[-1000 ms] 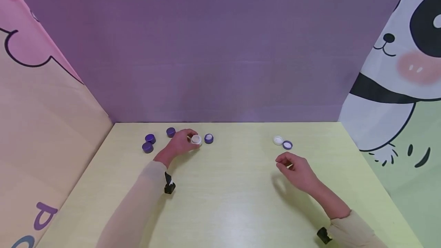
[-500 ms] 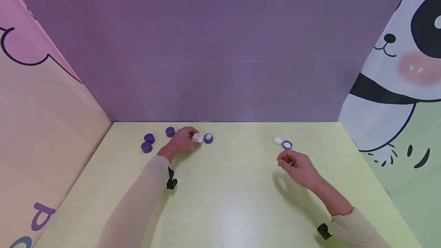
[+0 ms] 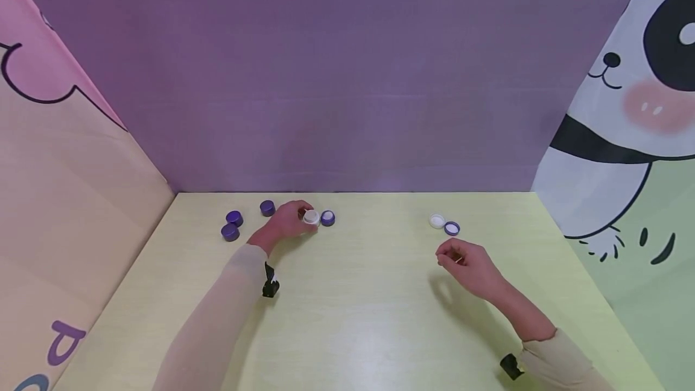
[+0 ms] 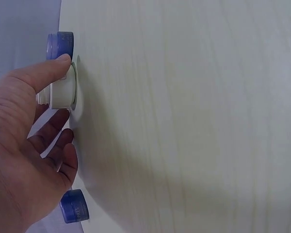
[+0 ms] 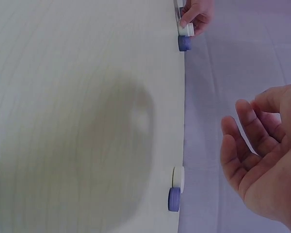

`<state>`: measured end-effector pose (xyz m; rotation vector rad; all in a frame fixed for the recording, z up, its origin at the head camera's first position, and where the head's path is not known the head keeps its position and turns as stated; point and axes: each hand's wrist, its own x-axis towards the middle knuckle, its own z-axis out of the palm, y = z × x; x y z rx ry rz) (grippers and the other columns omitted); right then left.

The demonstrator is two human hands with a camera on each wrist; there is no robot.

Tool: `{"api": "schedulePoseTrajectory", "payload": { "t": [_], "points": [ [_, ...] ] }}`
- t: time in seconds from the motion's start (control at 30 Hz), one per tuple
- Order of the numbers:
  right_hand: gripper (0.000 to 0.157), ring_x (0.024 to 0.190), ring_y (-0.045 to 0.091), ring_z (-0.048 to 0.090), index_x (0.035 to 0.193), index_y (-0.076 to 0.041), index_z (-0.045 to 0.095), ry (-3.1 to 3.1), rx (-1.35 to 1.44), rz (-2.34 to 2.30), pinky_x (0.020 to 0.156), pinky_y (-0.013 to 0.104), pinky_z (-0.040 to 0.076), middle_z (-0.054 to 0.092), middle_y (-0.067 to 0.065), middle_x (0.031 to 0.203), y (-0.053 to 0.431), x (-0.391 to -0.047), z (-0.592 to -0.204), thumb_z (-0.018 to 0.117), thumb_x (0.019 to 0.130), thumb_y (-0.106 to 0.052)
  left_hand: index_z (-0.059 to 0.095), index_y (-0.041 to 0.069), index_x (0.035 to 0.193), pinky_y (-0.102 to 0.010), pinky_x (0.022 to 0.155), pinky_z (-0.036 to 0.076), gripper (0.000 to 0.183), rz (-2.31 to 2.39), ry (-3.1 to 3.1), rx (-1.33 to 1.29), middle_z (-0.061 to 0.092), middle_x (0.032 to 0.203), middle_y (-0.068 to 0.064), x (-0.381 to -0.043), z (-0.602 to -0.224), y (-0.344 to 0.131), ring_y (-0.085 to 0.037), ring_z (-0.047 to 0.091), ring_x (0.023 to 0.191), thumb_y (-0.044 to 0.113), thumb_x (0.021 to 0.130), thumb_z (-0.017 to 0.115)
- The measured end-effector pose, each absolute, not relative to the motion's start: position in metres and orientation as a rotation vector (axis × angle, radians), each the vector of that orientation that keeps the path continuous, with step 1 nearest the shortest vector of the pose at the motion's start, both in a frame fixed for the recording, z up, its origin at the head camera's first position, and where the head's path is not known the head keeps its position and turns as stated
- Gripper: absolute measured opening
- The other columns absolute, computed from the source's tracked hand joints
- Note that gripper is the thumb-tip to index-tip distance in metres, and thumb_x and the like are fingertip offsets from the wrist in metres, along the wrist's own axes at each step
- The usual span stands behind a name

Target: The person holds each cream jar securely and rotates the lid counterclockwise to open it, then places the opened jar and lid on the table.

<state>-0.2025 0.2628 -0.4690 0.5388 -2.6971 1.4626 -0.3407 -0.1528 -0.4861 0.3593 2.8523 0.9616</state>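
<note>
My left hand holds a small white jar, lidless, between thumb and fingers; in the left wrist view the jar stands on the tabletop. Right beside it is a purple jar, also uncovered, showing a pale inside. My right hand hovers above the table, its fingers loosely curled with nothing in them. Just beyond that hand lie a white lid and a purple lid, edges touching or nearly so, undersides up.
Three capped purple jars sit at the back left: one jar behind my left wrist, and a close pair made of a rear jar and a front jar. A purple cloth wall rises along the table's back edge.
The left hand has shifted slightly, setting the white jar closer against the purple one. The right hand's thumb and fingertips have drawn nearer together.
</note>
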Motion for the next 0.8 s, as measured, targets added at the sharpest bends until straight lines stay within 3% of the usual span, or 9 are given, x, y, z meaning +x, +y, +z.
{"api": "schedulePoseTrajectory", "payload": {
  "t": [0.4,0.53,0.8],
  "points": [
    [0.004,0.072,0.023,0.061,0.095,-0.005,0.065,-2.695,0.566,1.472,0.062,0.027,0.050,0.065,0.009,0.084,0.261,-0.199,-0.470,0.066,0.091,-0.003,0.055,0.000,0.128,-0.047,0.098,0.042,0.056,0.911,2.888,0.311,0.057,0.123,-0.020,-0.332,-0.482,-0.163,-0.034,0.053,0.112,0.029,0.085,0.076],
    [0.004,0.073,0.027,0.062,0.095,-0.004,0.065,-2.706,0.570,1.477,0.062,0.027,0.050,0.065,0.009,0.084,0.261,-0.200,-0.470,0.065,0.092,-0.003,0.054,0.000,0.130,-0.048,0.093,0.044,0.055,0.925,2.908,0.335,0.057,0.123,-0.021,-0.324,-0.474,-0.174,-0.036,0.054,0.110,0.032,0.089,0.071],
    [0.004,0.071,0.023,0.061,0.096,-0.005,0.065,-2.683,0.601,1.491,0.060,0.027,0.049,0.066,0.006,0.085,0.258,-0.204,-0.474,0.064,0.092,-0.004,0.060,0.000,0.123,-0.045,0.089,0.047,0.041,0.946,2.960,0.377,0.062,0.115,-0.019,-0.308,-0.461,-0.192,-0.033,0.057,0.102,0.025,0.091,0.068]
  ]
}}
